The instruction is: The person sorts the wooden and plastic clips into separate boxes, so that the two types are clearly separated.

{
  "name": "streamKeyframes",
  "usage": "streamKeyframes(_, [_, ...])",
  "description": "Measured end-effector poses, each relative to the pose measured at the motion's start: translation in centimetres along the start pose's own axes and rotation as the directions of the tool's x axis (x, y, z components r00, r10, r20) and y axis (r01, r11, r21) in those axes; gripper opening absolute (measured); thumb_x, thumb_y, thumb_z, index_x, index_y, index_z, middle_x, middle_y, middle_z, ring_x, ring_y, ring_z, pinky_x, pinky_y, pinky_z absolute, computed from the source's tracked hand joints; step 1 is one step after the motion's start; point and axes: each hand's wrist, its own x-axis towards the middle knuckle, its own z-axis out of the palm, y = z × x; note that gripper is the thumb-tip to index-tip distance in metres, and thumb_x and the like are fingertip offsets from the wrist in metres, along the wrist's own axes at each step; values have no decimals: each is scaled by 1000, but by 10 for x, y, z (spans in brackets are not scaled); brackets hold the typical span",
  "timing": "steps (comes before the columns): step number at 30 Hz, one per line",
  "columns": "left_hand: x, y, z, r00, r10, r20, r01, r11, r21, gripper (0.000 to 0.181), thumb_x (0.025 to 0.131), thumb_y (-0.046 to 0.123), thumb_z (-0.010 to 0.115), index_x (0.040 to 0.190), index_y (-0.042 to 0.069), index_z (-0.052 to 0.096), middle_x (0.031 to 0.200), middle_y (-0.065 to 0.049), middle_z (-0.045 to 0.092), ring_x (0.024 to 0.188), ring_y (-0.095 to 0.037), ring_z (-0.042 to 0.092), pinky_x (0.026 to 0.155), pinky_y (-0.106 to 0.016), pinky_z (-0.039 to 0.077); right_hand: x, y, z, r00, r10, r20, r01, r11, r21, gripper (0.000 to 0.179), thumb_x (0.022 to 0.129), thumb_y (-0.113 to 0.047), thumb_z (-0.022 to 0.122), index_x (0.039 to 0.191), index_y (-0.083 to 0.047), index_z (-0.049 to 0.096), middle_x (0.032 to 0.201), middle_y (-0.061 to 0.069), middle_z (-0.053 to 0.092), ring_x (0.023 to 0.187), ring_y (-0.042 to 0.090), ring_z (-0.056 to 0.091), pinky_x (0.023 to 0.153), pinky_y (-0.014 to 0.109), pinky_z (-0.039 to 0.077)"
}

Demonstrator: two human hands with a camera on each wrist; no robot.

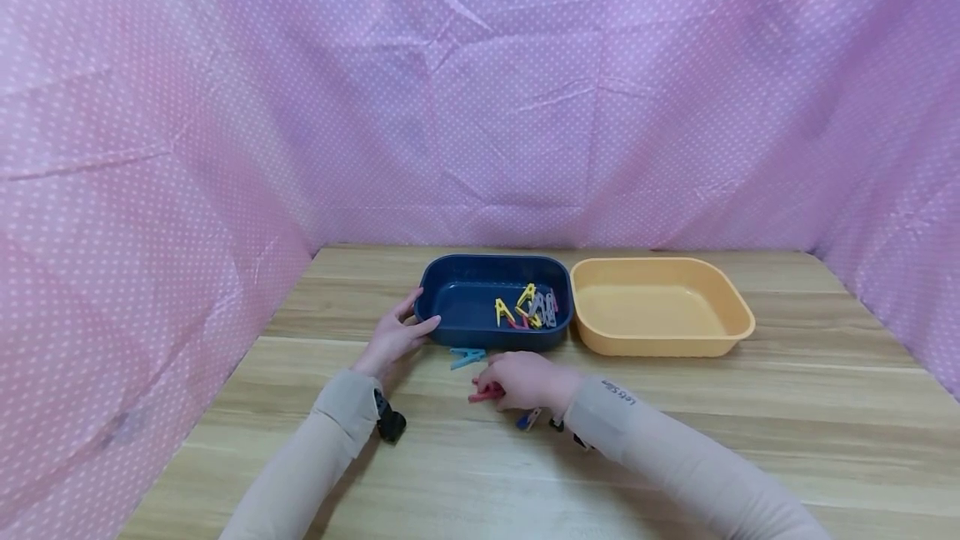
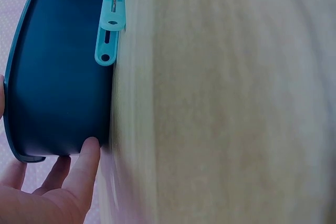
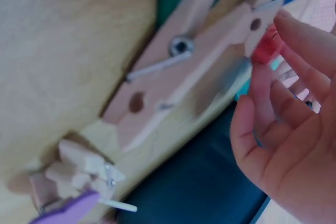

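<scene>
My left hand (image 1: 393,338) holds the left end of the navy blue basin (image 1: 468,338), with the thumb at the rim and fingertips against the outer wall in the left wrist view. My right hand (image 1: 528,380) pinches a red clothespin (image 1: 480,396) above the table, just in front of the basin; in the right wrist view the fingers partly hide the red clothespin (image 3: 268,46). A light blue clothespin (image 1: 467,357) lies by the basin's front wall. Inside the basin, toward the right, are yellow clothespins (image 1: 501,312), grey clothespins (image 1: 542,307) and some pinkish-red ones.
A yellow basin (image 1: 660,347) stands right beside the blue one. Under my right wrist lie wooden clothespins (image 3: 173,72) with green and blue ends, and another with a purple piece (image 3: 68,209). Pink dotted cloth (image 1: 510,123) hangs behind the wooden table (image 1: 450,473).
</scene>
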Motion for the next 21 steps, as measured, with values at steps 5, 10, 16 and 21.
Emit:
streamKeyframes(5, [1,-1,0,1000,9,6,-9,1000,-13,73,89,17,67,150,28,28,155,-16,19,129,-26,43,105,-39,41,3,0,2,1000,-5,15,5,1000,27,23,80,-15,76,102,-22,71,84,-9,63,75,7,50,77,20,49])
streamKeyframes(10, [2,-3,0,1000,3,2,-3,1000,-18,73,89,17,67,149,29,29,154,-15,21,127,-24,44,104,-37,42,2,0,1,1000,-27,1,27,999,28,21,79,-15,77,99,-21,72,80,-8,61,73,7,50,73,19,47])
streamKeyframes(16, [2,-2,1,1000,11,-5,-11,1000,-23,73,88,15,68,149,28,29,154,-15,22,126,-24,43,104,-37,42,1,1,-4,996,-71,-58,74,996,57,20,79,-9,76,97,-17,71,80,-7,57,75,8,48,70,17,46])
streamKeyframes(21, [3,-2,1,1000,4,-11,-5,1000,-9,74,88,18,68,149,29,29,154,-15,21,128,-25,43,104,-38,42,-2,1,-7,990,-90,-105,99,992,82,16,80,-7,74,92,-16,70,78,-6,52,73,9,46,64,15,44])
